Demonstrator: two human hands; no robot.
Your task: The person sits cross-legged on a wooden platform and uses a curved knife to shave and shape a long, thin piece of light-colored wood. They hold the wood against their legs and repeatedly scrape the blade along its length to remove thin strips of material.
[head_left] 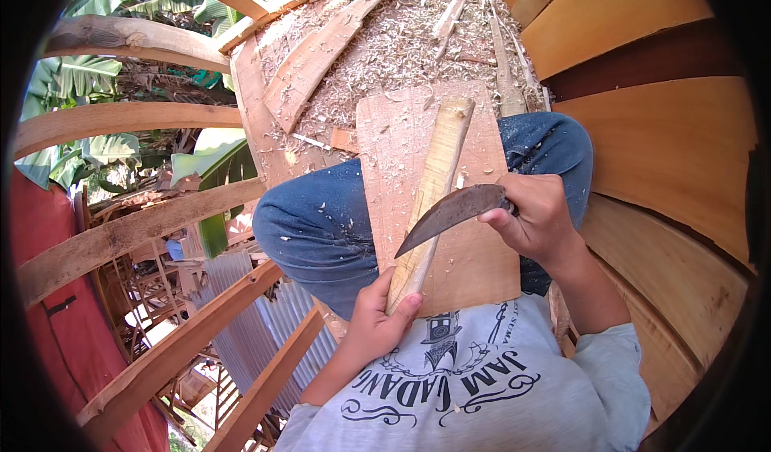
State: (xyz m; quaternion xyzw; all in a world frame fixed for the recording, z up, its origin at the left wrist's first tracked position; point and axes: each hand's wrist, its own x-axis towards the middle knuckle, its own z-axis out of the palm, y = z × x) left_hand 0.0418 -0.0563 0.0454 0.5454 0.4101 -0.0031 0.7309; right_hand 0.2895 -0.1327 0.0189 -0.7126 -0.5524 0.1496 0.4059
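Note:
My left hand (pixel 381 314) is wrapped round the near end of a long, pale strip of wood (pixel 440 159). The strip slants away from me over a thin plywood board (pixel 482 279) laid across my lap. In my right hand (pixel 536 213) is a curved knife (pixel 450 213) with a dark, broad blade; its handle is mostly hidden in the fist. The blade crosses over the strip's lower half, its point toward the left. Whether the edge touches the wood I cannot tell. A few small chips lie on the board.
Wood shavings (pixel 401 46) cover the floor ahead, with a curved plank (pixel 329 59) and offcuts among them. On the left an open railing of wooden bars (pixel 144 221) stands before banana leaves and corrugated sheets (pixel 241 299). A plank wall (pixel 666 143) rises close on my right.

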